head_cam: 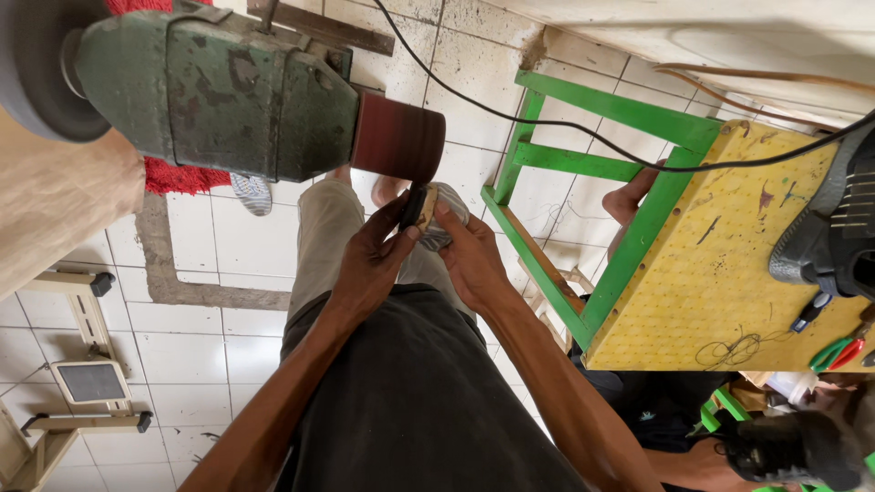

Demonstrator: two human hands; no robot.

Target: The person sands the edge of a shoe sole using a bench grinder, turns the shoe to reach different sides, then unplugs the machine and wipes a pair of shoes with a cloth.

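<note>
White floor tiles below; left hand (369,264) and right hand (471,260) clamp a workpiece (418,208) (small, dark).

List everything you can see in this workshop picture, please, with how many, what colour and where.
Green metal motor housing: one, worn green, upper left.
Dark red sanding drum: one, on the motor's end, just above the hands.
Small dark-edged wooden piece: one, tan and black, pinched between both hands under the drum.
Black cable: one, running across the top to the right.
Green wooden frame: one, bright green, centre right.
Yellow perforated board: one, on the frame, right.
Red-and-green handled pliers: one, on the board's lower right corner.
White floor tiles: many, left.
Left hand: one, fingers on the piece.
Right hand: one, fingers on the piece.
</note>
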